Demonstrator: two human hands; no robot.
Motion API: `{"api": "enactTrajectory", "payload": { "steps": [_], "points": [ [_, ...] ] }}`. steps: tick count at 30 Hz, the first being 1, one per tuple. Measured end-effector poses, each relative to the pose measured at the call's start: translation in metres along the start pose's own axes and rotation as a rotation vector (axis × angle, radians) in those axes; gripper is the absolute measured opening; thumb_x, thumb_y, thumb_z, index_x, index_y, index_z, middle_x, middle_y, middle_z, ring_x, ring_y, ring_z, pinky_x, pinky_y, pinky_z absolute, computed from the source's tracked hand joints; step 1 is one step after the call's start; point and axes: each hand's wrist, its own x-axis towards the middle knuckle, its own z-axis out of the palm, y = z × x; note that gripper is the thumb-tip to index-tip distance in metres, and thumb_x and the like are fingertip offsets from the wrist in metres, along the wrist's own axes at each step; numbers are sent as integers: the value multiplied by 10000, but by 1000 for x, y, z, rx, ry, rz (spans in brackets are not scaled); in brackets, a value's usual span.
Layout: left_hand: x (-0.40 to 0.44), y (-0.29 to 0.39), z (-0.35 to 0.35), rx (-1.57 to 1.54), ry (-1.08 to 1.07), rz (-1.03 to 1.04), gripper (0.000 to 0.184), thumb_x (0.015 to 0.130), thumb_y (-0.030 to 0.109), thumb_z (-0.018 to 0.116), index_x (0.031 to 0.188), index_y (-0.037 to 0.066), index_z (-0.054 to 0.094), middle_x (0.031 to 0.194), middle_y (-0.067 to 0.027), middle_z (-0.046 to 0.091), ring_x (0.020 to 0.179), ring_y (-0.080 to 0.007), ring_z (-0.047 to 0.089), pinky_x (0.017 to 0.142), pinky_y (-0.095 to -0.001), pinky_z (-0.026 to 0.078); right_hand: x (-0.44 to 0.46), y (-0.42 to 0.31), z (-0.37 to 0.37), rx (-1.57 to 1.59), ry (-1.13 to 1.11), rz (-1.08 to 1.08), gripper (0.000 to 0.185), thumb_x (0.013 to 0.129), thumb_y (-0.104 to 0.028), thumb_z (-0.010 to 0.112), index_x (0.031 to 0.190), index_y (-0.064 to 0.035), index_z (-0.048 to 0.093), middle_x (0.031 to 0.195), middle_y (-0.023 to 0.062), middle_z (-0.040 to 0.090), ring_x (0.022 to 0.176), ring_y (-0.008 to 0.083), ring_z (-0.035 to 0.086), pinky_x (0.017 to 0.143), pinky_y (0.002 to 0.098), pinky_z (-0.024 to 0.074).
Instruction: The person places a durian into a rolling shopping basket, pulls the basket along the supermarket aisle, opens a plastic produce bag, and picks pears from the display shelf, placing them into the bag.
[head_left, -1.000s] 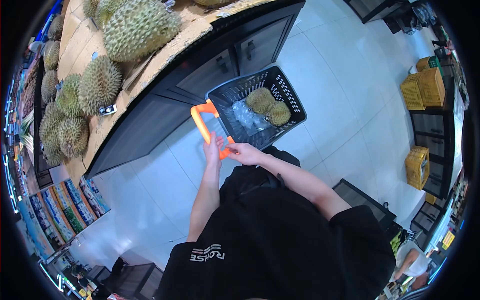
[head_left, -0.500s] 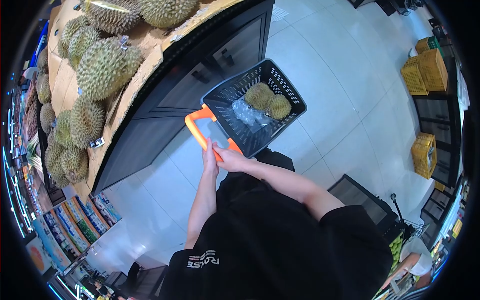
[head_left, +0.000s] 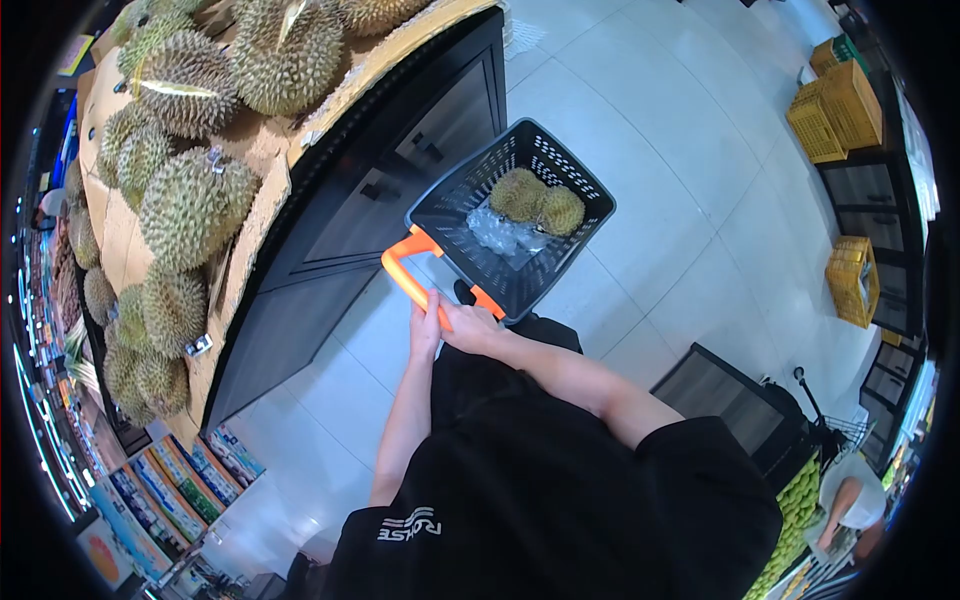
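Observation:
A black shopping basket (head_left: 480,262) with an orange handle (head_left: 405,278) stands in front of me. Inside it are two joined spiky durian lobes (head_left: 540,202) and some crumpled clear plastic (head_left: 505,235). Both hands are on the near end of the handle. My left hand (head_left: 426,322) has its fingers around the bar, and my right hand (head_left: 468,326) is wrapped on it right beside, close to the orange hinge.
Several durians (head_left: 195,205) lie on a cardboard-topped display (head_left: 300,170) with dark cabinet doors at the left. Yellow crates (head_left: 835,110) stand at the far right. A dark cabinet (head_left: 725,400) and another person (head_left: 850,500) near green fruit (head_left: 795,520) are at the lower right.
The view has shifted along the durian display, with more durians showing at the upper left. My hands have closed together on the handle, and the basket has stayed in front of me.

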Motion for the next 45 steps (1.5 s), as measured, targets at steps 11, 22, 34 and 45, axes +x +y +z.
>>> {"api": "enactTrajectory", "payload": {
  "steps": [11,22,34,45],
  "points": [
    [104,78,-25,784,156,930,369,810,117,622,1148,-29,595,1114,-210,617,1114,-365,548,995,-438,396,14,3,-18,-58,220,90,347,793,-178,578,1116,-55,553,916,175,663,851,345,652,718,468,510],
    [142,100,14,1037,-308,777,279,846,343,583,795,94,699,658,-144,657,696,-321,657,736,-430,485,31,8,-13,-103,571,372,332,752,-53,586,1084,-58,600,838,171,647,771,333,658,646,457,524],
    [147,146,52,1206,-646,713,449,863,490,535,848,72,698,768,-165,681,785,-338,662,742,-441,504,41,20,-49,-211,620,561,200,748,-244,662,904,-119,666,717,125,662,689,314,665,635,442,534],
    [164,154,79,1247,-632,654,519,826,586,534,840,96,704,774,-138,686,815,-322,670,768,-417,511,45,47,-71,-210,652,502,186,738,-287,674,812,-116,658,654,125,647,641,311,659,602,439,534]
  ]
}}
